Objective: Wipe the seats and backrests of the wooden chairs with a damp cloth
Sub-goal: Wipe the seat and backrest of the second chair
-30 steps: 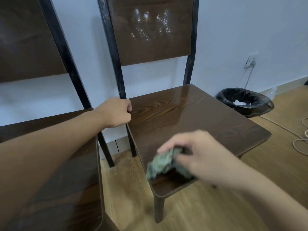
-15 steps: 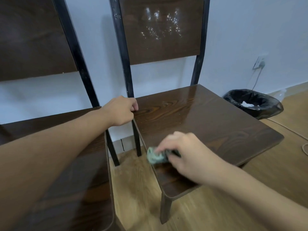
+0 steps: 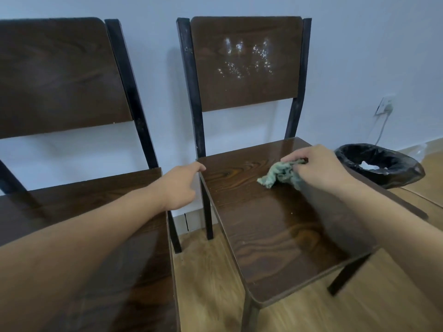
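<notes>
Two dark wooden chairs with black metal frames stand side by side against the wall. On the seat (image 3: 275,231) of the right chair, my right hand (image 3: 321,168) presses a crumpled green cloth (image 3: 278,176) near the back of the seat. That chair's backrest (image 3: 247,89) carries white speckled spots. My left hand (image 3: 179,185) rests with fingers apart against the seat's back left corner, by the frame post, holding nothing. The left chair's seat (image 3: 84,200) lies partly under my left forearm, below its backrest (image 3: 60,75).
A bin lined with a black bag (image 3: 381,164) stands on the wooden floor right of the right chair. A wall socket with a plug and cable (image 3: 386,106) is above it. A narrow floor gap (image 3: 191,271) separates the two chairs.
My right hand has slid the cloth from the seat's front left edge to the back of the seat. My left hand has loosened from a fist on the frame post to spread fingers.
</notes>
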Demonstrator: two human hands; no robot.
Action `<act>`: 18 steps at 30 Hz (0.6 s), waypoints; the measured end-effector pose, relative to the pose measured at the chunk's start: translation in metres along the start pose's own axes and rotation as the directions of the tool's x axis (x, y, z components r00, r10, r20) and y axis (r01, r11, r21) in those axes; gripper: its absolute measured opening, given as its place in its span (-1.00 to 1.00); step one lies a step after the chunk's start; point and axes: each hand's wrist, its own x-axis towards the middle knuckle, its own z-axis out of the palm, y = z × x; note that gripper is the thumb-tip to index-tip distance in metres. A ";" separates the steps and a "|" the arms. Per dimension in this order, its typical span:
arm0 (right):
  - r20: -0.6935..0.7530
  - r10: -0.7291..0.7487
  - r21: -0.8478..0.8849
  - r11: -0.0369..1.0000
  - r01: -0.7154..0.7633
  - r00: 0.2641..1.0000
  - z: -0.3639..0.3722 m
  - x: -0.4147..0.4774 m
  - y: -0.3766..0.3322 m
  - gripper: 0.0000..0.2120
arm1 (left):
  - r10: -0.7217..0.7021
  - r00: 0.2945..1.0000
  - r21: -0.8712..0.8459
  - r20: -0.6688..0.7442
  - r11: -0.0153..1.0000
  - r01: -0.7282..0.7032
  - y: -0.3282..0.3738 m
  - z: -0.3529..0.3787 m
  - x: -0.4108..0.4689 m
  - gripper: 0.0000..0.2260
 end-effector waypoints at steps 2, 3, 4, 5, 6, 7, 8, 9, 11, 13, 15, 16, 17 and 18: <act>-0.100 0.134 0.030 0.991 -0.132 0.986 0.014 0.045 0.015 -0.65 | -0.004 0.999 -0.020 -0.042 1.000 0.004 0.000 -0.001 -0.004 -0.30; -0.120 0.174 0.029 0.985 -0.172 0.977 0.021 0.060 0.019 -0.70 | -0.002 0.998 -0.028 -0.057 1.000 0.001 0.001 -0.001 -0.006 -0.30; -0.128 0.197 0.016 0.980 -0.196 0.972 0.029 0.071 0.020 -0.77 | -0.001 0.998 -0.033 -0.069 0.999 -0.001 0.002 -0.002 -0.008 -0.30; -0.132 0.205 -0.005 0.978 -0.208 0.970 0.037 0.078 0.019 -0.82 | -0.001 0.997 -0.037 -0.079 0.999 -0.002 0.003 -0.003 -0.010 -0.30; -0.134 0.201 -0.020 0.978 -0.206 0.970 0.045 0.082 0.014 -0.84 | -0.003 0.997 -0.041 -0.083 0.999 -0.001 0.002 -0.004 -0.011 -0.30; -0.135 0.185 -0.034 0.981 -0.191 0.974 0.053 0.085 0.008 -0.84 | -0.005 0.996 -0.042 -0.085 0.999 0.001 0.002 -0.005 -0.012 -0.30; -0.127 0.160 -0.051 0.985 -0.167 0.979 0.061 0.089 0.002 -0.83 | -0.006 0.996 -0.037 -0.087 0.999 0.003 0.002 -0.006 -0.012 -0.30; -0.103 0.133 -0.069 0.988 -0.140 0.986 0.067 0.090 -0.008 -0.83 | -0.009 0.996 -0.030 -0.090 1.000 0.006 0.002 -0.007 -0.011 -0.30; -0.041 0.065 -0.086 0.994 -0.069 0.997 0.082 0.092 -0.029 -0.80 | -0.021 0.995 -0.030 -0.100 0.999 0.018 0.002 -0.008 -0.010 -0.30; 0.040 -0.017 -0.084 0.996 0.020 0.999 0.097 0.090 -0.052 -0.78 | -0.049 0.992 -0.048 -0.118 0.998 0.044 0.001 -0.009 -0.008 -0.31; 0.093 -0.095 -0.101 0.989 0.104 0.991 0.108 0.088 -0.071 -0.81 | -0.076 0.987 -0.059 -0.140 0.996 0.069 0.000 -0.009 -0.005 -0.31; 0.109 -0.115 -0.115 0.985 0.127 0.987 0.111 0.088 -0.077 -0.84 | -0.087 0.986 -0.059 -0.144 0.995 0.079 -0.001 -0.008 -0.005 -0.32; 0.107 -0.112 -0.128 0.984 0.126 0.988 0.112 0.092 -0.079 -0.88 | -0.096 0.985 -0.056 -0.145 0.994 0.089 -0.002 -0.008 -0.005 -0.32; 0.098 -0.093 -0.134 0.985 0.106 0.991 0.110 0.097 -0.081 -0.91 | -0.105 0.984 -0.052 -0.146 0.994 0.099 -0.003 -0.008 -0.005 -0.33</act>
